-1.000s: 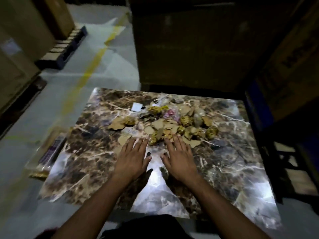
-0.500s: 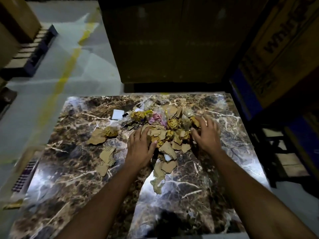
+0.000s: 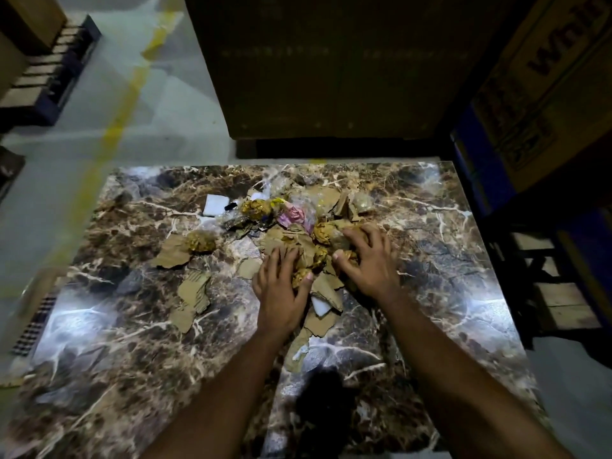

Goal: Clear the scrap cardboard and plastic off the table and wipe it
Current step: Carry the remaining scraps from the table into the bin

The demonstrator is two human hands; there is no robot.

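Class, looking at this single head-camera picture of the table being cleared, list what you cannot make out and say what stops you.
- Scraps under the left hand and right hand: hidden by the hands.
- The printed word on the cardboard box, top right: cut off by the picture's edge.
- The table near its left edge: blurred by motion.
- The dark stack behind the table: too dim for detail.
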